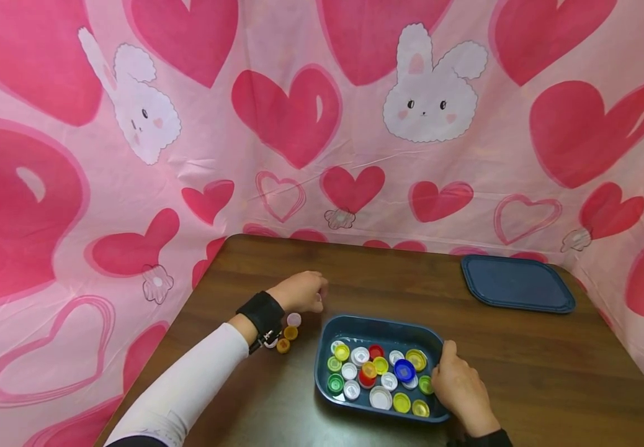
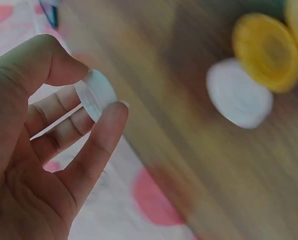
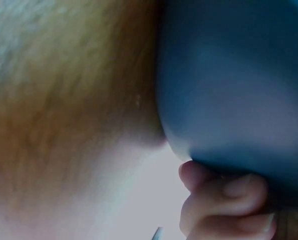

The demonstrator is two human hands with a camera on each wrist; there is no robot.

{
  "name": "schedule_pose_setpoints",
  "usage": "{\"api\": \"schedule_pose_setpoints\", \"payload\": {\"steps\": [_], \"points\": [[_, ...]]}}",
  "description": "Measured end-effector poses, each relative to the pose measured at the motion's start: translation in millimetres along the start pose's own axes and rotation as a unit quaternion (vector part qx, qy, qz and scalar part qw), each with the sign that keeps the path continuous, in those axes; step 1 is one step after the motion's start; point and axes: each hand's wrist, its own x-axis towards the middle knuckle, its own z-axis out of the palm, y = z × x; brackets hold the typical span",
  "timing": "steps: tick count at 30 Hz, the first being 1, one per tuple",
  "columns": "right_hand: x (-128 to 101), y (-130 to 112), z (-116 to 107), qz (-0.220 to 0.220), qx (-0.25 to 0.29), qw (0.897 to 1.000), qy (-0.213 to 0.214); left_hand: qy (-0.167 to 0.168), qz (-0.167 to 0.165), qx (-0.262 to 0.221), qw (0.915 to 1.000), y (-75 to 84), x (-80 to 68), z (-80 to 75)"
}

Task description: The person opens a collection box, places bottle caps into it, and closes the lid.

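Observation:
Between thumb and fingertip my left hand (image 1: 302, 292) pinches a white bottle cap (image 2: 95, 94), seen edge-on in the left wrist view; in the head view the fingers hide it. Just below that hand on the table lie a pale cap (image 1: 293, 320) and orange-yellow caps (image 1: 291, 333), with another white one partly covered by the wrist strap. My right hand (image 1: 461, 385) grips the right end of a dark blue plastic box (image 1: 375, 321), its fingers curled under the rim in the right wrist view. Inside are many bottle caps, among them a blue cap (image 1: 404, 370) and a green cap (image 1: 335, 383).
A flat dark blue lid (image 1: 517, 282) lies at the back right of the brown wooden table (image 1: 355, 273). Behind and beside the table hangs a pink cloth (image 1: 366, 143) with hearts and rabbits, meeting the table's edges.

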Motion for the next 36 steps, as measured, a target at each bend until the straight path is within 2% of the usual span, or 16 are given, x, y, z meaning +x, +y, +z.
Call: {"api": "schedule_pose_setpoints", "payload": {"steps": [5, 9, 13, 18, 23, 27, 30, 36], "points": [[-0.5, -0.8, 0.0, 0.007, 0.000, 1.000, -0.008, -0.008, 0.034, 0.001, 0.9994, 28.5, 2.9, -1.9], [-0.8, -1.6, 1.1, 0.004, 0.002, 1.000, -0.003, -0.020, 0.081, 0.025, 0.9962, 56.4, 2.0, -3.3], [-1.3, -1.7, 2.2, -0.002, 0.002, 1.000, 0.002, -0.046, 0.142, 0.078, 0.9856, 82.2, -0.9, 1.0], [-1.1, -2.8, 1.6, -0.002, -0.002, 1.000, 0.003, -0.096, 0.194, 0.079, 0.9731, 106.7, -6.1, 10.7], [-0.9, -1.9, -0.3, -0.005, -0.005, 1.000, 0.007, -0.109, 0.233, 0.087, 0.9625, 123.1, -8.3, 17.8], [-1.6, -0.8, -1.5, -0.007, -0.003, 1.000, 0.001, -0.110, 0.275, 0.119, 0.9476, 133.2, -9.5, 25.5], [-1.6, -1.8, -2.3, -0.006, -0.002, 1.000, -0.001, -0.110, 0.294, 0.132, 0.9403, 139.5, -10.4, 30.5], [-1.3, -0.7, -1.8, -0.008, -0.001, 1.000, 0.000, -0.127, 0.289, 0.128, 0.9402, 147.0, -14.9, 33.6]]}}
